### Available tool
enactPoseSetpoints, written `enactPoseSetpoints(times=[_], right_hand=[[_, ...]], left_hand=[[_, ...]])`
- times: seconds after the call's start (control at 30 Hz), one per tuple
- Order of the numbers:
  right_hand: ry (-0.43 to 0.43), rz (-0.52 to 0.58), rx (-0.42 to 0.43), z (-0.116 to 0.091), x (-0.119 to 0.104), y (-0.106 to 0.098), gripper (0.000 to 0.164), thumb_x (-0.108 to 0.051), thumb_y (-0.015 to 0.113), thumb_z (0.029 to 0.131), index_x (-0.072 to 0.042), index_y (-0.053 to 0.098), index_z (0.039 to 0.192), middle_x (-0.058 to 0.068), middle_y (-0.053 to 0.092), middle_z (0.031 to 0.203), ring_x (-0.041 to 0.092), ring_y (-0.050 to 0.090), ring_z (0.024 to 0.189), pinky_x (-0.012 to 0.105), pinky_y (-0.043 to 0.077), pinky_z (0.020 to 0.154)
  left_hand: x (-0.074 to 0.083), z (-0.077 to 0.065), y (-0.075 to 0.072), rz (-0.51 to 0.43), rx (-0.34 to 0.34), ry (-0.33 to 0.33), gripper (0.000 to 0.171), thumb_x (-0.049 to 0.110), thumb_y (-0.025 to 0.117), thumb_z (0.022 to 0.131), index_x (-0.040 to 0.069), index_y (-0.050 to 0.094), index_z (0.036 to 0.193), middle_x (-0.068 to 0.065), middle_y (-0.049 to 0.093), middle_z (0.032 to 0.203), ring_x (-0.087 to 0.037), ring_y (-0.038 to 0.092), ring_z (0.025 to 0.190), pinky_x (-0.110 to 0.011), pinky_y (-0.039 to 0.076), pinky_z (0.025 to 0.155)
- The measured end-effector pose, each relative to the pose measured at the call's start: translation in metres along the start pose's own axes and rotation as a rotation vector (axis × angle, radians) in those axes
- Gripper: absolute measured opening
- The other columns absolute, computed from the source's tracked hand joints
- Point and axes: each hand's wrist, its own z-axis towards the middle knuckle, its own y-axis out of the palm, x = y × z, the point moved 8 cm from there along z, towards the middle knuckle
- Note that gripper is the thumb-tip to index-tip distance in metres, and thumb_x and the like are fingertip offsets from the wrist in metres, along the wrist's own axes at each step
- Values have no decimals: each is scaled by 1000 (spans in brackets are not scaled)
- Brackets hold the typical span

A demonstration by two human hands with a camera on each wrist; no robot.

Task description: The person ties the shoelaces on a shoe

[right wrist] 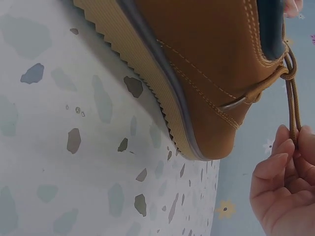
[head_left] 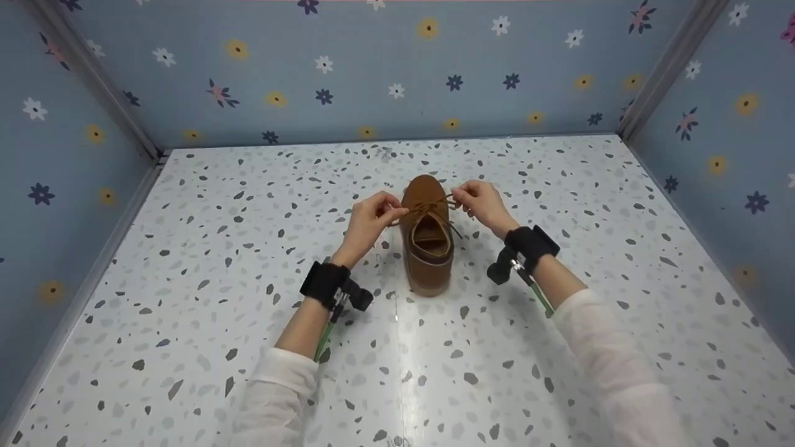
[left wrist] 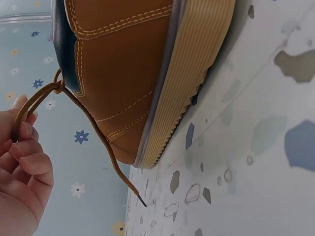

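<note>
A brown lace-up shoe (head_left: 428,278) stands upright on its sole, toe pointing away from me. On its left side my left hand (head_left: 365,225) pinches a doubled loop of brown lace (left wrist: 35,101) between thumb and fingertips. Opposite it, my right hand (head_left: 486,205) pinches another lace loop (right wrist: 292,108). Both loops meet at a knot (right wrist: 287,73) over the shoe's front. From the knot a loose lace end (left wrist: 114,161) hangs on the left, and one with a dark tip (right wrist: 233,103) lies against the right side.
The shoe stands on a white speckled surface (head_left: 205,298). Blue flower-printed panels (head_left: 372,74) rise behind it and on both sides. Each wrist wears a black strap (head_left: 325,283) with a small camera and a green cable.
</note>
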Motion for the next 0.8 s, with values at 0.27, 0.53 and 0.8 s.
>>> enactPoseSetpoints(times=[0.27,0.53,0.8], right_hand=[[4,14,13,-1,1,-1,25,-30,44,70,-5,48,73,17,49,72,17,40,51,35,34,48],[-6,1,9,-2,2,-1,25,-31,44,70,-7,48,73,15,49,71,18,40,52,34,34,47],[-22,-10,-1,-3,-1,-1,27,-30,43,70,-5,50,76,12,49,67,22,41,54,29,34,42]], left_hand=[[82,-23,-25,-54,-282,-132,26,31,55,58,11,55,74,-1,50,59,-15,44,50,-32,33,43],[95,-35,-25,-52,-397,-182,21,25,57,59,8,57,72,-1,52,60,-17,46,51,-25,35,44],[96,-40,-27,-20,-389,-127,15,22,58,60,11,57,70,2,50,65,-11,46,54,-22,36,47]])
